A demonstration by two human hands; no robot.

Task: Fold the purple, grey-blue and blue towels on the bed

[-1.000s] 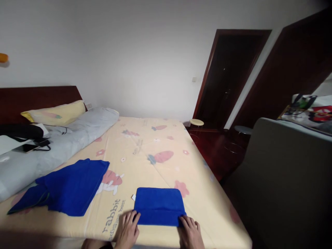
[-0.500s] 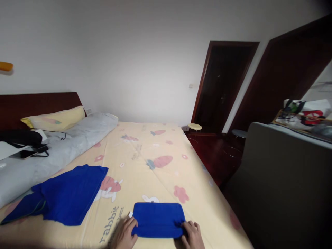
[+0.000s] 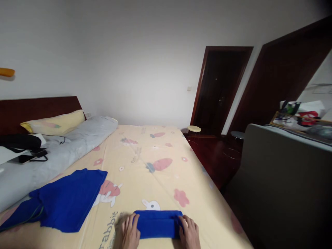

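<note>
A folded blue cloth (image 3: 158,227) lies on the bed at the near edge of the view, now a narrow strip with a flap turned over along its length. My left hand (image 3: 131,231) is closed on its left end, fingertips over the far left corner. At the right end, my right hand (image 3: 190,232) grips the cloth the same way, its thumb partly hidden. A second blue cloth (image 3: 70,200), spread out and crumpled, rests on the bed to the left, apart from both hands.
The bed has a cream sheet (image 3: 140,186) with rabbit and carrot prints. A grey quilt (image 3: 77,148) runs along the left, bearing a phone (image 3: 22,159) and a black bag (image 3: 20,141). Beyond the right edge stand a yellow stool (image 3: 194,129) and a dark grey panel (image 3: 275,173).
Both hands have moved the near edge of the blue cloth away from me, folding it over, so it is narrower. The view has tilted slightly up. The other cloth stays put.
</note>
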